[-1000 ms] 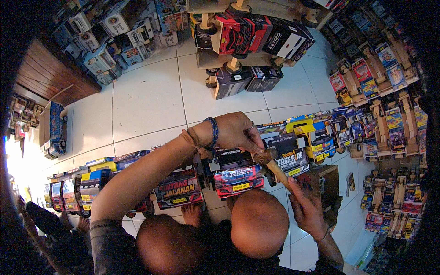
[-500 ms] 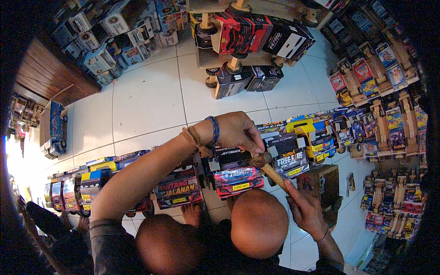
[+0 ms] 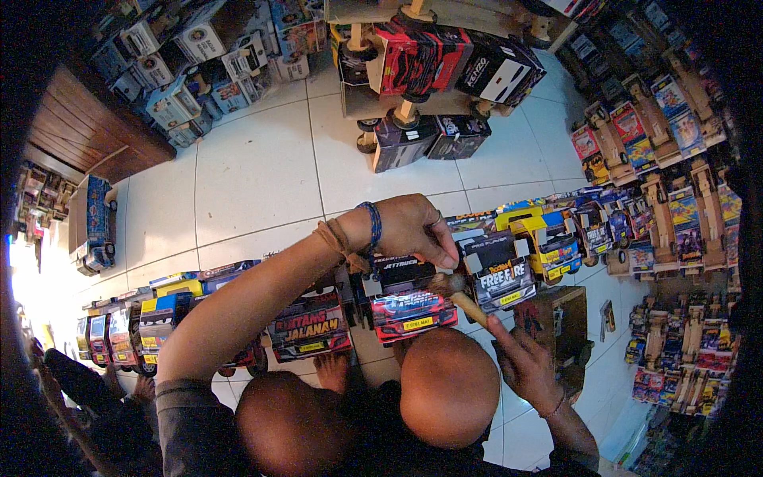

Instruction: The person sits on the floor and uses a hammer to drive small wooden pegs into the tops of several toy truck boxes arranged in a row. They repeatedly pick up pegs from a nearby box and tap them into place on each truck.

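- At far left, a blue toy truck (image 3: 98, 222) is seen on the tiled floor (image 3: 254, 151).
- The left hand (image 3: 409, 230) is held over a red-and-black toy truck (image 3: 413, 308), its thumb and fingertips drawn close together (whether anything small is pinched cannot be told).
- A wooden-handled hammer (image 3: 466, 304) is held with its head near those fingertips, beside a black toy truck (image 3: 505, 274).
- The hammer's handle is gripped by the right hand (image 3: 528, 367).
- At far right, stacked toy trucks (image 3: 682, 350) are seen.
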`<action>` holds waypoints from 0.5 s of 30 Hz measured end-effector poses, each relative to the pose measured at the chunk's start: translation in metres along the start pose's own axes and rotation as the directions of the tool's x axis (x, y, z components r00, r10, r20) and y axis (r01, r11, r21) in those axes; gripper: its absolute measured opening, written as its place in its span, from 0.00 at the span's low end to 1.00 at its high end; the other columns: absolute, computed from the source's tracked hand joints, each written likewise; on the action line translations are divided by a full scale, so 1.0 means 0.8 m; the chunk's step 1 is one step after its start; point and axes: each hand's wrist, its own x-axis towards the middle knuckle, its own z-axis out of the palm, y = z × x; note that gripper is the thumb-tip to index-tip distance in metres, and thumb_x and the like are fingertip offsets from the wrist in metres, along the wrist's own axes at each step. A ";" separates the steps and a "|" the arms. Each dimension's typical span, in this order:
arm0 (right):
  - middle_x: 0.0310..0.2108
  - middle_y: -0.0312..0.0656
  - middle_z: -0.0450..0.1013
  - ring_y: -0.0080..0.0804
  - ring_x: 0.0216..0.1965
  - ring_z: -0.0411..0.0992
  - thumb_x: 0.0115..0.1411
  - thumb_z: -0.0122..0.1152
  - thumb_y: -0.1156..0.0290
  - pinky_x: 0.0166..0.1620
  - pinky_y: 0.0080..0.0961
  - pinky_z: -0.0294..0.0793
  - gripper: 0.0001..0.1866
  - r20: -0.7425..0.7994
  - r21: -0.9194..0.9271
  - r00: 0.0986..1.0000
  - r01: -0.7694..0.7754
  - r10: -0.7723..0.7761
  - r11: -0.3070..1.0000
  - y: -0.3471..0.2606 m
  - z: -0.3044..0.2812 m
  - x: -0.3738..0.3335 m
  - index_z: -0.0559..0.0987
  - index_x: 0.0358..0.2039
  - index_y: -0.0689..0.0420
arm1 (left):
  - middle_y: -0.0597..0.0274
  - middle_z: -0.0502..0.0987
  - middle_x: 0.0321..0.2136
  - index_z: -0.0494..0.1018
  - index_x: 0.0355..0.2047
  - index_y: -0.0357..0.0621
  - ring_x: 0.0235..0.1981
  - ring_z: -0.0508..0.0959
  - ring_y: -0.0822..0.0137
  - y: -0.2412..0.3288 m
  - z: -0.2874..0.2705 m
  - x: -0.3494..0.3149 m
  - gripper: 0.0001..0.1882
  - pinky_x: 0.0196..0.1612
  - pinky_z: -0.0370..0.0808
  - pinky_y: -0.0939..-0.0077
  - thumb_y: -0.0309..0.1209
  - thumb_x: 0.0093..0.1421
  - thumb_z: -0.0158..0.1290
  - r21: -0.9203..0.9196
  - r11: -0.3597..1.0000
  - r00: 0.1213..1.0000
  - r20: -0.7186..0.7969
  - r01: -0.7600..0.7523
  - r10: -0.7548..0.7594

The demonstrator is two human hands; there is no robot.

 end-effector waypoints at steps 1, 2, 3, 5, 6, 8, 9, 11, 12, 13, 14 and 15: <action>0.49 0.59 0.75 0.56 0.47 0.76 0.59 0.57 0.84 0.50 0.40 0.76 0.30 -0.076 -0.020 0.997 0.029 -0.030 0.999 0.000 -0.001 0.000 0.66 0.63 0.62 | 0.65 0.84 0.29 0.83 0.37 0.42 0.31 0.79 0.76 0.000 0.000 0.000 0.15 0.39 0.76 0.76 0.40 0.56 0.66 0.005 1.000 1.000 -0.002 -0.005 0.005; 0.49 0.59 0.74 0.56 0.47 0.76 0.59 0.57 0.84 0.50 0.40 0.76 0.31 -0.176 -0.034 0.980 0.087 -0.092 0.996 -0.001 -0.002 0.000 0.65 0.64 0.62 | 0.65 0.84 0.29 0.83 0.37 0.42 0.31 0.79 0.76 0.001 -0.001 0.000 0.15 0.39 0.76 0.76 0.40 0.56 0.66 0.028 1.000 1.000 -0.014 -0.002 0.003; 0.49 0.60 0.74 0.57 0.47 0.76 0.59 0.57 0.84 0.50 0.41 0.76 0.31 -0.237 -0.020 0.964 0.116 -0.118 0.993 -0.001 -0.002 0.000 0.65 0.64 0.62 | 0.66 0.84 0.29 0.83 0.37 0.42 0.31 0.79 0.76 0.001 -0.001 0.000 0.15 0.38 0.76 0.77 0.40 0.56 0.66 0.045 0.999 1.000 -0.020 -0.011 0.012; 0.49 0.61 0.74 0.57 0.48 0.76 0.59 0.57 0.84 0.50 0.41 0.76 0.31 -0.323 0.027 0.937 0.152 -0.136 0.988 0.001 -0.001 0.000 0.65 0.64 0.61 | 0.65 0.84 0.29 0.83 0.37 0.43 0.30 0.79 0.75 0.000 0.000 0.000 0.14 0.37 0.76 0.78 0.39 0.55 0.66 0.035 0.999 1.000 -0.018 -0.023 0.024; 0.50 0.61 0.74 0.57 0.49 0.75 0.58 0.57 0.84 0.51 0.41 0.75 0.31 -0.347 0.064 0.929 0.160 -0.128 0.985 0.002 0.000 -0.001 0.66 0.64 0.61 | 0.64 0.84 0.30 0.84 0.37 0.44 0.30 0.79 0.75 0.000 0.000 0.001 0.13 0.36 0.76 0.78 0.37 0.55 0.66 0.009 1.000 1.000 -0.013 -0.024 0.024; 0.47 0.61 0.74 0.58 0.46 0.76 0.58 0.57 0.85 0.49 0.42 0.76 0.32 -0.409 0.034 0.892 0.228 -0.195 0.973 0.006 0.002 -0.002 0.65 0.64 0.61 | 0.63 0.84 0.30 0.84 0.38 0.44 0.30 0.79 0.75 -0.001 0.001 0.001 0.13 0.35 0.76 0.78 0.36 0.54 0.67 -0.017 1.000 1.000 -0.009 -0.011 0.011; 0.46 0.61 0.75 0.58 0.45 0.76 0.58 0.57 0.85 0.48 0.43 0.76 0.32 -0.448 0.022 0.862 0.278 -0.239 0.960 0.009 0.003 -0.003 0.65 0.64 0.61 | 0.63 0.84 0.30 0.84 0.38 0.44 0.30 0.79 0.75 -0.002 0.002 0.001 0.13 0.35 0.76 0.79 0.36 0.54 0.67 -0.017 1.000 1.000 -0.010 0.000 0.000; 0.43 0.61 0.75 0.57 0.40 0.77 0.57 0.57 0.85 0.44 0.42 0.77 0.32 -0.350 -0.005 0.911 0.233 -0.220 0.973 0.014 0.003 -0.006 0.65 0.64 0.62 | 0.64 0.84 0.30 0.84 0.38 0.44 0.30 0.79 0.75 -0.002 0.001 0.000 0.14 0.36 0.76 0.78 0.38 0.55 0.66 -0.010 1.000 1.000 -0.012 -0.002 0.002; 0.42 0.61 0.75 0.57 0.38 0.77 0.57 0.57 0.85 0.43 0.42 0.77 0.33 -0.305 -0.018 0.928 0.221 -0.215 0.975 0.016 0.004 -0.006 0.64 0.64 0.62 | 0.64 0.84 0.30 0.83 0.38 0.43 0.30 0.79 0.75 -0.002 0.001 0.000 0.15 0.37 0.76 0.78 0.39 0.56 0.65 -0.004 1.000 1.000 -0.014 -0.018 0.017; 0.40 0.60 0.75 0.56 0.36 0.76 0.57 0.58 0.85 0.41 0.41 0.77 0.33 -0.328 -0.040 0.917 0.227 -0.227 0.973 0.018 0.005 -0.008 0.64 0.64 0.62 | 0.64 0.84 0.30 0.83 0.38 0.43 0.31 0.79 0.75 -0.002 0.000 -0.001 0.15 0.38 0.76 0.77 0.41 0.57 0.65 0.003 0.999 0.999 -0.015 -0.032 0.032; 0.39 0.59 0.75 0.55 0.34 0.76 0.56 0.58 0.85 0.39 0.40 0.76 0.34 -0.350 -0.061 0.906 0.232 -0.239 0.971 0.018 0.007 -0.009 0.64 0.64 0.61 | 0.64 0.84 0.30 0.83 0.38 0.43 0.31 0.79 0.75 -0.002 -0.001 0.000 0.16 0.39 0.76 0.77 0.41 0.57 0.65 0.030 0.999 1.000 -0.009 -0.028 0.028; 0.37 0.58 0.75 0.54 0.32 0.75 0.56 0.59 0.85 0.37 0.39 0.76 0.34 -0.342 -0.064 0.913 0.213 -0.222 0.975 0.018 0.009 -0.009 0.64 0.64 0.61 | 0.64 0.84 0.31 0.83 0.39 0.43 0.31 0.80 0.75 -0.001 -0.001 0.001 0.16 0.39 0.76 0.77 0.41 0.57 0.65 0.056 0.998 1.000 -0.004 -0.023 0.023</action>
